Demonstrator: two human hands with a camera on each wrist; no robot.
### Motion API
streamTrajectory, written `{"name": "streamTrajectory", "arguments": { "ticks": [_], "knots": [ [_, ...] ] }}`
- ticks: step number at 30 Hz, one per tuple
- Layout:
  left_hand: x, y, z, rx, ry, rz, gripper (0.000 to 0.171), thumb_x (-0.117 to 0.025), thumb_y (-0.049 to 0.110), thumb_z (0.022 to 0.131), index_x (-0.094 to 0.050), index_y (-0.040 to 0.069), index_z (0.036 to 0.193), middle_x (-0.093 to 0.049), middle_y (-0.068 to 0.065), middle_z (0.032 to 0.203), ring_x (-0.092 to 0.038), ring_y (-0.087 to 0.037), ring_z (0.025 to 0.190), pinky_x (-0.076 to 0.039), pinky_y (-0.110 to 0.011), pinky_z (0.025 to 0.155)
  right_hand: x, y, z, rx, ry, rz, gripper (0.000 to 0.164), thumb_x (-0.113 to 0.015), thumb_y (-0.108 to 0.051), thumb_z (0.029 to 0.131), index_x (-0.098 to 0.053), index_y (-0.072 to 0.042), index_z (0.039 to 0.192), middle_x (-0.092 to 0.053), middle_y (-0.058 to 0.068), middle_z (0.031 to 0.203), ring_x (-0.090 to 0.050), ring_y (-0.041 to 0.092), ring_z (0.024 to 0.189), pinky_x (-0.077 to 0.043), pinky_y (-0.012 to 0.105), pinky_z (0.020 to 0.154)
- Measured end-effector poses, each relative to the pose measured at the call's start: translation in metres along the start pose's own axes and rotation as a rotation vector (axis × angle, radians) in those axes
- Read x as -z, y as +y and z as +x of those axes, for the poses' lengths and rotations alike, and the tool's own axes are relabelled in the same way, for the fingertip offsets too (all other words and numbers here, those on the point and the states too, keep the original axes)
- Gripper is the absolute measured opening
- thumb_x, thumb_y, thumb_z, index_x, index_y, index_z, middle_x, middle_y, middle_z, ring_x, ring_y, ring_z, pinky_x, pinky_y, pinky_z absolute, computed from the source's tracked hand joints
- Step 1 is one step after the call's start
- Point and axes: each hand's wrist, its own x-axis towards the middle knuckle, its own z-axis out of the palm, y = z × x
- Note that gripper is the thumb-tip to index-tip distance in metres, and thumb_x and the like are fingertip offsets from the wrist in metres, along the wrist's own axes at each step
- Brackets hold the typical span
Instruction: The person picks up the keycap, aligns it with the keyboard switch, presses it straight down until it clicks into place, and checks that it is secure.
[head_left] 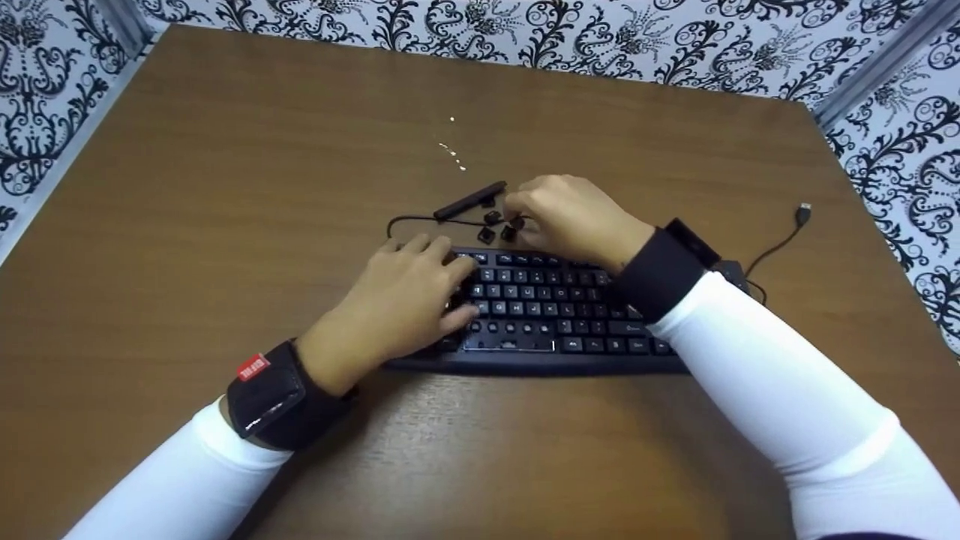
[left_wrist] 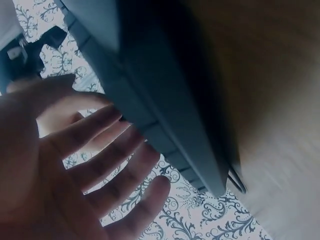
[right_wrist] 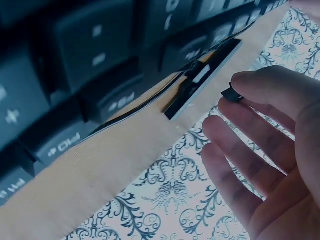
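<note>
A black keyboard (head_left: 525, 291) lies on the table, with bare key posts in a lower row and an uncovered slot below them. My left hand (head_left: 409, 300) rests over its left end, fingers extended toward the back edge and thumb reaching over the keys. Behind the keyboard, my right hand (head_left: 570, 217) pinches a small black keycap (right_wrist: 231, 95) between thumb and index finger, its other fingers loosely bent. Several loose keycaps (head_left: 486, 235) lie beside that hand. A long black space bar (head_left: 470, 200) lies just beyond them.
The keyboard's black cable (head_left: 409, 217) loops behind its back edge. At the right, a USB plug (head_left: 803, 215) lies on the wooden table (head_left: 262, 150). Small white specks (head_left: 452, 152) show farther back. Patterned wallpaper (head_left: 480, 22) borders the table's far side.
</note>
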Motion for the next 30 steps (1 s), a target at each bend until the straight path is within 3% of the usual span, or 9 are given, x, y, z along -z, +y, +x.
{"name": "streamTrajectory", "arguments": {
  "ticks": [7, 12, 18, 30],
  "knots": [
    [0.0, -0.006, -0.008, 0.017, -0.168, -0.108, 0.106, -0.067, 0.075, 0.076, -0.033, 0.016, 0.157, -0.036, -0.017, 0.159, -0.035, -0.042, 0.145, -0.035, -0.064, 0.114, -0.002, -0.015, -0.015, 0.054, 0.006, -0.048, 0.016, -0.072, -0.009, 0.084, -0.073, -0.006, 0.1, -0.069, 0.011, 0.092, -0.065, 0.029, 0.083, -0.058, 0.045, 0.073],
    [0.0, -0.007, -0.008, 0.029, -0.277, -0.124, 0.127, -0.072, 0.079, 0.067, -0.014, 0.017, 0.162, -0.019, -0.019, 0.166, -0.02, -0.044, 0.152, -0.019, -0.062, 0.122, -0.003, -0.026, -0.031, 0.075, 0.036, -0.022, 0.017, -0.075, -0.01, 0.083, -0.073, -0.006, 0.099, -0.071, 0.011, 0.094, -0.066, 0.028, 0.084, -0.059, 0.043, 0.074],
    [-0.002, -0.01, -0.009, 0.011, -0.287, -0.136, 0.138, -0.079, 0.074, 0.063, -0.002, 0.019, 0.163, -0.021, -0.022, 0.165, -0.02, -0.043, 0.152, -0.009, -0.062, 0.124, -0.009, -0.041, -0.044, 0.099, 0.05, 0.025, 0.019, -0.077, -0.017, 0.086, -0.075, -0.009, 0.102, -0.072, 0.007, 0.099, -0.068, 0.026, 0.09, -0.06, 0.042, 0.081],
    [-0.006, -0.016, -0.006, -0.003, -0.303, -0.172, 0.139, -0.078, 0.076, 0.063, -0.001, 0.017, 0.162, -0.016, -0.022, 0.166, -0.016, -0.04, 0.153, -0.01, -0.059, 0.125, -0.02, -0.052, -0.057, 0.122, 0.069, 0.061, 0.018, -0.079, -0.017, 0.085, -0.077, -0.009, 0.101, -0.07, 0.005, 0.097, -0.065, 0.023, 0.089, -0.059, 0.037, 0.081]
  ]
}}
